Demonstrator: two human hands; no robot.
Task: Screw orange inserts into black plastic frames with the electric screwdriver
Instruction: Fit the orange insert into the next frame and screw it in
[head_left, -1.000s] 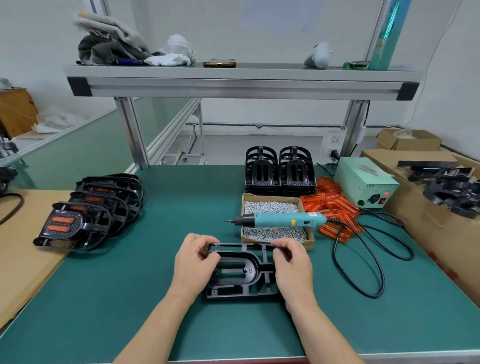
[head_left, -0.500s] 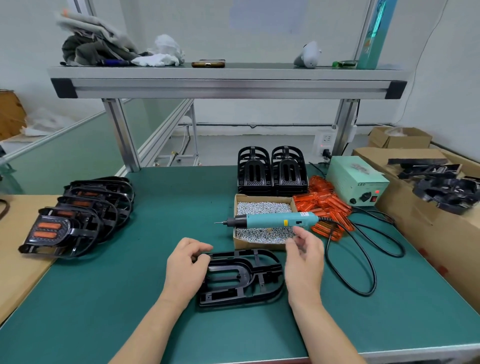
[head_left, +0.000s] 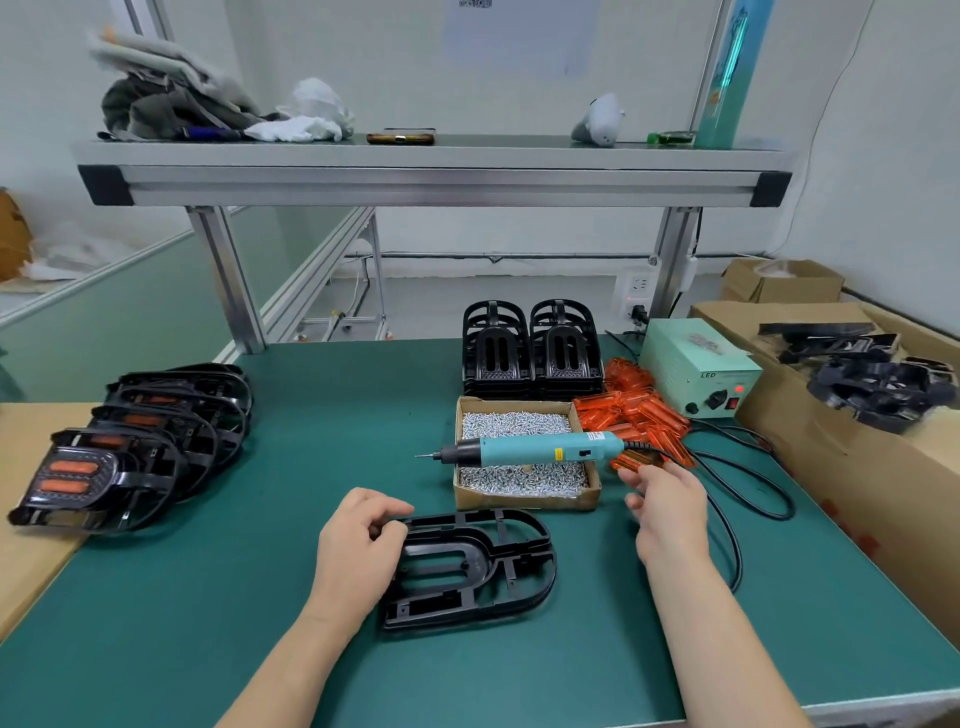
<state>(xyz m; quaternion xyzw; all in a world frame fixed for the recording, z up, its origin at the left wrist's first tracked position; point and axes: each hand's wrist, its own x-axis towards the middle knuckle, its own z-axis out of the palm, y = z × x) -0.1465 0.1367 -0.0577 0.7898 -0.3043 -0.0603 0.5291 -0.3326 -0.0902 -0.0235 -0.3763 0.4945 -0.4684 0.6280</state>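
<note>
The left hand (head_left: 363, 551) is gripping the black frame (head_left: 483, 566); the right hand (head_left: 667, 501), loosely spread, is hovering beside the orange inserts (head_left: 634, 415).

Your left hand (head_left: 363, 545) sits near the centre, palm down, with its fingers curled over the left end of the black frame (head_left: 483, 566). Your right hand (head_left: 667, 501) hangs lifted, farther right, its fingers loose and half straightened, pointing far. Both forearms are bare.

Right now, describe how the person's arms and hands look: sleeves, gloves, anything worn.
Both forearms are bare to the picture's edge; no sleeves show. The left hand and right hand wear no gloves; no watch, ring or strap shows.
</note>
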